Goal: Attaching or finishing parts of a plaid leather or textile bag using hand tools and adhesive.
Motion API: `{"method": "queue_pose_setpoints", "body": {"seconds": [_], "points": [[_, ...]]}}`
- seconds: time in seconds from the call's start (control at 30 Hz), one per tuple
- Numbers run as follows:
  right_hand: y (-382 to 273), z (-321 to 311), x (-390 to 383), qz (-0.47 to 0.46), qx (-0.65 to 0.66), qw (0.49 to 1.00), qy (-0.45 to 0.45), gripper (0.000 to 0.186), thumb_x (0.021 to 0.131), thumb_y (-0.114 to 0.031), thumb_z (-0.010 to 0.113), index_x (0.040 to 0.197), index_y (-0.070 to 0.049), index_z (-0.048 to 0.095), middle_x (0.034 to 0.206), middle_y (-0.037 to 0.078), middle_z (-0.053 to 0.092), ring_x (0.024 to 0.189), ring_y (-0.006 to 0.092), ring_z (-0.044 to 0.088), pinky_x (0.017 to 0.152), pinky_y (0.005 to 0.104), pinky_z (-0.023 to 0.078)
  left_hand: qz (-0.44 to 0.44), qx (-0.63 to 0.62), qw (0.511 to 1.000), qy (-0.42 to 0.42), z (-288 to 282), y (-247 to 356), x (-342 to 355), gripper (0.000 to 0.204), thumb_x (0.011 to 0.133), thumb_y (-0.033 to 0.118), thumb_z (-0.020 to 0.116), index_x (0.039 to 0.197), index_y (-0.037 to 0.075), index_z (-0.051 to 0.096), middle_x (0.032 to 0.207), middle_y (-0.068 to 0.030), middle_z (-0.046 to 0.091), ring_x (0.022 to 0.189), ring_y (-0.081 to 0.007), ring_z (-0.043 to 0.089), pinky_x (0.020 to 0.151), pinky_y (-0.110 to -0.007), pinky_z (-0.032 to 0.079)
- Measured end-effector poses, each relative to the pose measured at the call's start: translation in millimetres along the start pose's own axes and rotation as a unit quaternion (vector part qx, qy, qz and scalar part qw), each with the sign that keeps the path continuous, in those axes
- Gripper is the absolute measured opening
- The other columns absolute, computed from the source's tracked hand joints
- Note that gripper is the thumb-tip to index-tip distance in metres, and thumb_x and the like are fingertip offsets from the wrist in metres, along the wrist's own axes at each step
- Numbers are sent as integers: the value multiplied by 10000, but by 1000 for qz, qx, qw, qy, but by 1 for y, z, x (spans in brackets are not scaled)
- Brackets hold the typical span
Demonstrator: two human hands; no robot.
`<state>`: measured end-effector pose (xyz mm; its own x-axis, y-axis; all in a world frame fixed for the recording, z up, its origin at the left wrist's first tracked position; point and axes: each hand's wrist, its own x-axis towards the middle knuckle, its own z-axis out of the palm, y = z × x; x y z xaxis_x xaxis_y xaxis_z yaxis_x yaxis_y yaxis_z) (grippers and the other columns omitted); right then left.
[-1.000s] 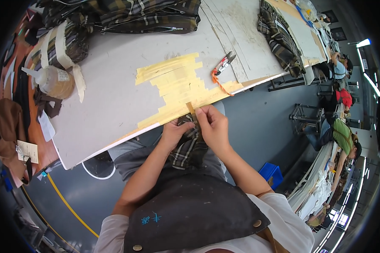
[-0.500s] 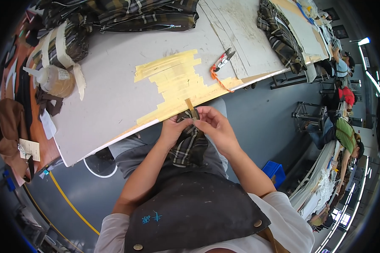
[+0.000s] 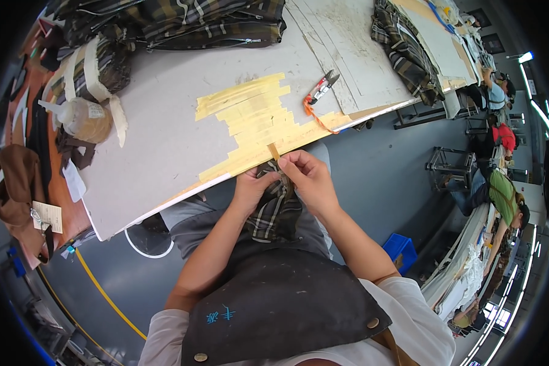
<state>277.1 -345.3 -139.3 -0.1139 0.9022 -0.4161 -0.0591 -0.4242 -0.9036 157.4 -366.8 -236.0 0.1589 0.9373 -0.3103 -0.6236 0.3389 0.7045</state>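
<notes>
My left hand (image 3: 253, 186) is closed on dark plaid fabric (image 3: 271, 216) that hangs over my lap at the table's front edge, its thumb lying across the cloth. My right hand (image 3: 306, 177) pinches at the top of this fabric, thumb on a narrow tan strip (image 3: 272, 148) that reaches up onto yellow tape (image 3: 244, 110) covering part of the grey tabletop (image 3: 152, 140). Snips (image 3: 321, 86) with an orange cord lie just beyond my right hand.
Plaid garments (image 3: 183, 24) are piled at the back, more (image 3: 402, 55) at right. A glue bottle (image 3: 85, 121) and brown cloth (image 3: 12, 183) sit left. A blue bin (image 3: 398, 247) is on the floor. Co-workers (image 3: 500, 195) line the right side.
My right thumb dipped toward my left thumb half a second ago and is now back higher on the tan strip. My left hand and the fabric have barely moved.
</notes>
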Motion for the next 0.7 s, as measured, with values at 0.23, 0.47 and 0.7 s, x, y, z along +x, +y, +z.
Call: {"method": "queue_pose_setpoints", "body": {"seconds": [0.23,0.47,0.7], "points": [[-7,-15,-4,25,16,988,-154,405,737,16,628,1113,-11,481,895,15,520,792,93,475,720,219,420,-19,32,999,7,-5,5,4,229,774,19,629,1001,21,603,910,-29,632,791,-88,578,726,-239,477],[21,-15,-26,-170,-186,967,-38,451,721,-6,638,1127,-50,446,818,-1,456,731,80,450,644,229,410,7,272,962,-21,1,22,-14,170,767,68,657,925,15,625,856,-39,618,759,-101,557,684,-224,437],[27,-42,-69,-221,-231,947,-42,223,683,37,562,904,5,561,806,127,587,723,243,599,632,315,483,196,585,787,-19,28,39,-78,248,671,132,740,881,26,661,681,-63,531,618,-161,524,572,-282,426]]}}
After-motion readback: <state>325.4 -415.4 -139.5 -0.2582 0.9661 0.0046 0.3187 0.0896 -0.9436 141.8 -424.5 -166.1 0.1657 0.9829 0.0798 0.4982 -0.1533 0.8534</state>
